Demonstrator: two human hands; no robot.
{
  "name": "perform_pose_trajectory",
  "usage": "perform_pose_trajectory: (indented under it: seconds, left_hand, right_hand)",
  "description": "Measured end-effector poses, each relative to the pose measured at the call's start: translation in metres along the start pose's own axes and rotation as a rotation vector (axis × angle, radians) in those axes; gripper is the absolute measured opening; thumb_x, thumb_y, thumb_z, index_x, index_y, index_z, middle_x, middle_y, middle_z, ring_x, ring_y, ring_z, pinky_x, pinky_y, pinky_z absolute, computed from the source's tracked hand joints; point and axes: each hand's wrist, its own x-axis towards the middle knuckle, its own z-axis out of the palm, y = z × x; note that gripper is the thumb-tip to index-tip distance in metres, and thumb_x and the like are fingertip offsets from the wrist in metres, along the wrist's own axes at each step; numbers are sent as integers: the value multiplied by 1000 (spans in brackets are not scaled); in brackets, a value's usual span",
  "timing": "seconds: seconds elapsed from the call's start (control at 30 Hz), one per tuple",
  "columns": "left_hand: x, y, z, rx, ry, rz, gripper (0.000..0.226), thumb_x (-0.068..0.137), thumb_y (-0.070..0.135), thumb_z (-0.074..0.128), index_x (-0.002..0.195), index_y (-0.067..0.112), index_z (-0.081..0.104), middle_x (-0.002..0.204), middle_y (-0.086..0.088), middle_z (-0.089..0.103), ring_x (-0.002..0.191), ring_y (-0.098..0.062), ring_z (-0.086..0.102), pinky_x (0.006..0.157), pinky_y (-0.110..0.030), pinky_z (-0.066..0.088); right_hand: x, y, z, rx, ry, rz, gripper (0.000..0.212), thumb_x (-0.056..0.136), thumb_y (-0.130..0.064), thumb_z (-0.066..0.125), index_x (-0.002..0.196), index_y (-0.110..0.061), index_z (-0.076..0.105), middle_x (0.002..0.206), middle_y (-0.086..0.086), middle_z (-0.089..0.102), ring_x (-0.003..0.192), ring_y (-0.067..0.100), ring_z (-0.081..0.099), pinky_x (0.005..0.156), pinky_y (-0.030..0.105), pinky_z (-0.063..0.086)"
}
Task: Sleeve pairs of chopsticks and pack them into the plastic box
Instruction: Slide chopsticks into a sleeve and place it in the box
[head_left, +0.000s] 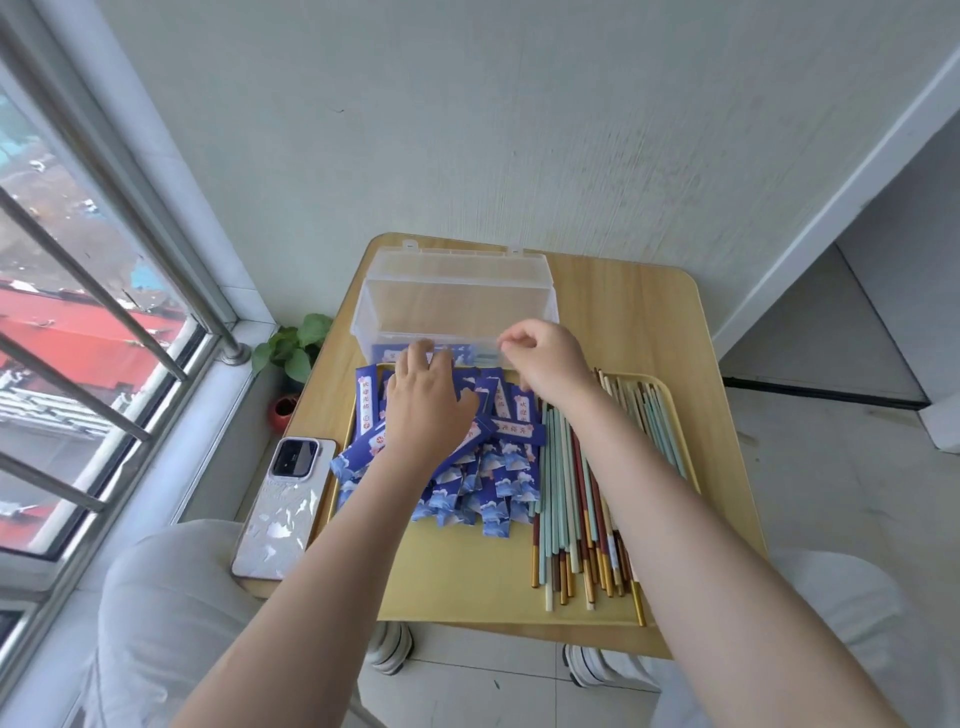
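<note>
A clear plastic box (363, 312) stands open at the back of the table, its lid tipped back. Along its near wall lies one sleeved pair (462, 353) of chopsticks in a blue sleeve. My left hand (423, 400) reaches over the sleeve pile, and its straight fingers rest on the left end of that pair. My right hand (545, 358) has curled fingers and pinches the pale bare ends of the pair at the box's near edge. Loose blue paper sleeves (483, 467) are heaped on the left of a yellow tray (467, 571). Bare chopsticks (571, 499) in teal, red and cream lie on its right.
A phone (283, 504) lies face down on the table's left edge. A small potted plant (296, 348) stands on the sill by the window to the left. The wooden table (623, 301) shows bare at the back right. My knees are under the table's near edge.
</note>
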Motion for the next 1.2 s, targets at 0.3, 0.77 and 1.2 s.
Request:
perform_pose_trajectory:
  seconds: [0.3,0.77,1.2]
  left_hand:
    - [-22,-1,-8,180,-228,57,33,92,31,64,122,17,65,115,-3,64,111,-24,56,79,-30,40]
    - [-27,15,-12,202,-136,70,20,94,17,55,106,12,71,108,-4,66,92,-26,63,67,-34,52]
    - [-44,38,-47,-1099,140,-498,13,96,9,62,84,3,59,71,-10,69,56,-13,70,62,-26,61]
  right_hand:
    - [-54,15,18,90,-104,155,23,99,-17,48,96,-12,70,80,3,70,44,9,48,44,17,42]
    - [-90,31,8,163,30,77,22,103,-25,48,97,-18,68,78,-1,68,60,12,57,60,25,45]
    - [-118,29,10,185,54,-79,33,94,-26,69,124,-21,57,103,-13,65,84,3,64,67,16,47]
